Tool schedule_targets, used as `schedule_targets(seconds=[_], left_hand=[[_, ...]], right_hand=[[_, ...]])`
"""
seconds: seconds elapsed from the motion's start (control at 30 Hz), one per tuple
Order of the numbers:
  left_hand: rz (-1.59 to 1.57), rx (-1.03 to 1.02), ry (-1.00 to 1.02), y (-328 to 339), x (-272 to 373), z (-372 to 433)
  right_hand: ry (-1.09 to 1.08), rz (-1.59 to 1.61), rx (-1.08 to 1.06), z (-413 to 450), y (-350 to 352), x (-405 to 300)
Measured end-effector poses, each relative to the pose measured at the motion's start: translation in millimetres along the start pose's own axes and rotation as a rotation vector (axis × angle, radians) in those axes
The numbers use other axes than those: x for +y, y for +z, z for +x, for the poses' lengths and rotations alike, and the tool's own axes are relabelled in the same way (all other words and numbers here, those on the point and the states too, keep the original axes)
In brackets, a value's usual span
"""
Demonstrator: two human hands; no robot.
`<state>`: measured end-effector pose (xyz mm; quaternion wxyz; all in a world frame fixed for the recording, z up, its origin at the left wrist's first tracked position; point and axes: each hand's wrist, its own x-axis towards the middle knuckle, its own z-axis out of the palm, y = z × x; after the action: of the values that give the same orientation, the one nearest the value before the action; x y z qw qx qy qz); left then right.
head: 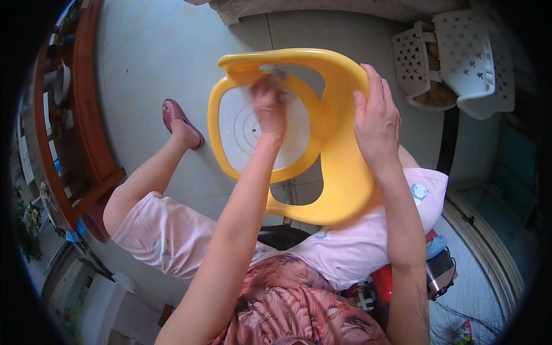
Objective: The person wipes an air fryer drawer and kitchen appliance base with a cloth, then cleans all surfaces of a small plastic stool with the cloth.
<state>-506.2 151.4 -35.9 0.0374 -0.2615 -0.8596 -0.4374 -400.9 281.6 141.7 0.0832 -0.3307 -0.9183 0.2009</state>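
Note:
A yellow plastic chair [345, 172] with a rounded backrest lies between my knees and rests against my right thigh. Its white seat panel [236, 110] has raised concentric rings and a small hole at the centre. My left hand [269, 103], blurred, presses a small greyish cloth or pad [280, 79] onto the seat near the far side; its exact kind is unclear. At the chair's right, my right hand [379, 118] grips the outer edge of the backrest, with the thumb on the inner face and the fingers over the rim.
White perforated plastic baskets [463, 56] stand at the upper right, one holding brown items. A wooden shelf unit [86, 108] runs along the left. Under the chair shows a dark round stool seat [282, 237]. A sliding-door track [487, 241] crosses the floor at right.

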Motion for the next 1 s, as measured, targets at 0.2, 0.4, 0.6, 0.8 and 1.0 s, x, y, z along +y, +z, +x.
schedule_targets(seconds=[0.2,0.4,0.6,0.8,1.0], left_hand=[[-0.327,-0.371,0.099,-5,8,-20],[-0.115,-0.265,0.061,-4,20,-16],[-0.176,-0.572,0.160,-17,44,-67],[-0.120,-0.428,0.117,-2,41,-46],[-0.149,-0.775,0.381,-37,32,-70]], right_hand=[[-0.004,0.046,0.003,1,2,3],[0.007,0.046,0.003,3,2,-3],[0.009,0.052,0.012,2,3,2],[-0.030,0.043,0.043,5,5,1],[-0.002,0.062,0.019,5,3,2]])
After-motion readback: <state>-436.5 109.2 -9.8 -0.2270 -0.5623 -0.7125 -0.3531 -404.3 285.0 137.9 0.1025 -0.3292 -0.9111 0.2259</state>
